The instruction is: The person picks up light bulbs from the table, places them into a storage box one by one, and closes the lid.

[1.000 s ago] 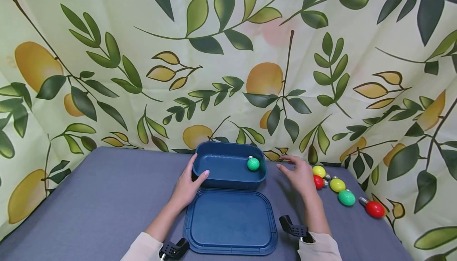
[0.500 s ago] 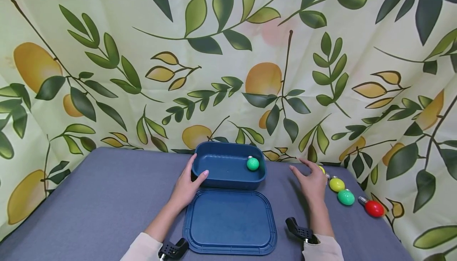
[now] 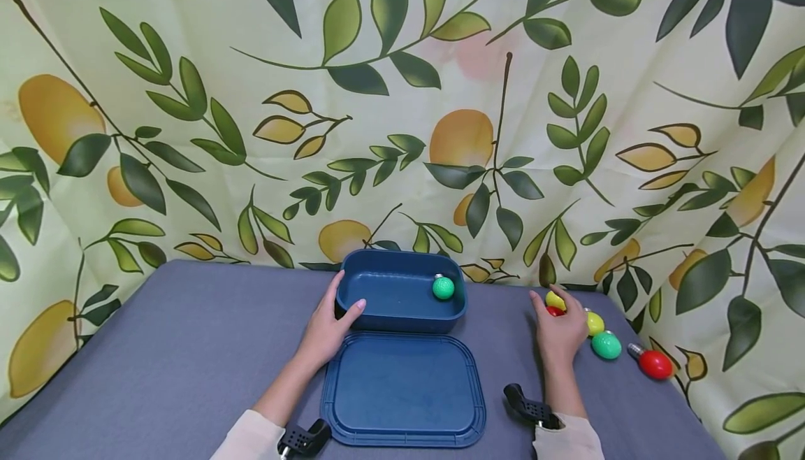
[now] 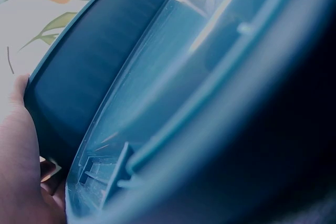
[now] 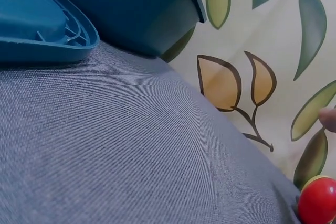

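Observation:
My left hand point(image 3: 322, 334) holds the left end of a blue rectangular box point(image 3: 390, 323), thumb on the front side and fingers along the left end. Inside the box, towards the right, lies a green light bulb point(image 3: 443, 289). My right hand point(image 3: 560, 334) is at the right, thumb and forefinger spread beside a red bulb point(image 3: 554, 311) and a yellow bulb point(image 3: 555, 300). That hand partly hides both. In the right wrist view a fingertip point(image 5: 328, 119) is above the red bulb, apart from it. A blue lid point(image 3: 402, 390) lies flat in front of the box.
Right of my right hand lie another yellow bulb point(image 3: 594, 324), a green bulb point(image 3: 606, 345) and a red bulb point(image 3: 655, 364) near the table's right edge. A grey cloth point(image 3: 207, 348) covers the table. A leaf-and-fruit patterned curtain point(image 3: 402, 110) hangs directly behind the box.
My right hand has moved rightward, away from the box's right end to the red and yellow bulbs. My left hand, the box and the lid keep their places.

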`<state>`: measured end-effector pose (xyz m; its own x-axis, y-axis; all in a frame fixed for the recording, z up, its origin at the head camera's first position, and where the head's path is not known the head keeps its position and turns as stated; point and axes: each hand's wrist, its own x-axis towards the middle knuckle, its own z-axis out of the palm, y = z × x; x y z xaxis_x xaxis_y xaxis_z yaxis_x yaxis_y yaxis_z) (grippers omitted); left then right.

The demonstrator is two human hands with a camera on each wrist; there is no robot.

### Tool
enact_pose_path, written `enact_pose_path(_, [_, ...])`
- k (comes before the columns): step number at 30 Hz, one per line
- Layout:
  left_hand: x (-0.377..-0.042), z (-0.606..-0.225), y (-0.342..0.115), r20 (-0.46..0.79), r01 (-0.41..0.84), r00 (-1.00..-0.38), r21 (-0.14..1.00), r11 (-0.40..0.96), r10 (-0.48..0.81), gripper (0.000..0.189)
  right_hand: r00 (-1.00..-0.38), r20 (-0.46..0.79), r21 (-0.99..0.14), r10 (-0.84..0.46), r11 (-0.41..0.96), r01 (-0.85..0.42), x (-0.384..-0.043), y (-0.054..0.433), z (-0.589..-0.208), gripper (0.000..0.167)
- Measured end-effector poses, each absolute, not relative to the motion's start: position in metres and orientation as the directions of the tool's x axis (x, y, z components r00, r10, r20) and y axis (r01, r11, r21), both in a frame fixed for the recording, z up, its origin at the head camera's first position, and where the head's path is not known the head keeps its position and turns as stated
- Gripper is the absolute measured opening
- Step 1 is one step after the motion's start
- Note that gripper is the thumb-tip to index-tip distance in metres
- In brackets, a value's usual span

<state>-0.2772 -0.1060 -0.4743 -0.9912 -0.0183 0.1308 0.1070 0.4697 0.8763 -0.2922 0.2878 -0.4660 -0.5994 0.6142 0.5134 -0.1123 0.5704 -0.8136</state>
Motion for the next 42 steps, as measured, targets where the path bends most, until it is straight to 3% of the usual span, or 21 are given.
enact_pose_path(6, [-0.277,-0.474,-0.106,0.135,0.112,-0.991,0.878,0.465,-0.017,0.082,-0.571,0.514,-0.817,0.641,0.568,-0.098,-0.294,0.289,-0.472,0.042])
enact_pose_path(14, [-0.278,-0.475,-0.107,0.142,0.119,-0.99,0.879,0.461,-0.016,0.08,-0.587,0.463,-0.841,0.664,0.538,-0.054,-0.294,0.289,-0.474,0.04])
enact_pose_path(26, [-0.277,-0.474,-0.106,0.137,0.113,-0.99,0.877,0.467,-0.017,0.082,-0.694,0.372,-0.827,0.617,0.56,0.055,-0.297,0.289,-0.481,0.041])
enact_pose_path(42, [-0.278,-0.475,-0.106,0.141,0.117,-0.99,0.874,0.471,-0.017,0.081,-0.791,0.353,-0.777,0.5,0.628,0.05,-0.297,0.285,-0.481,0.042])
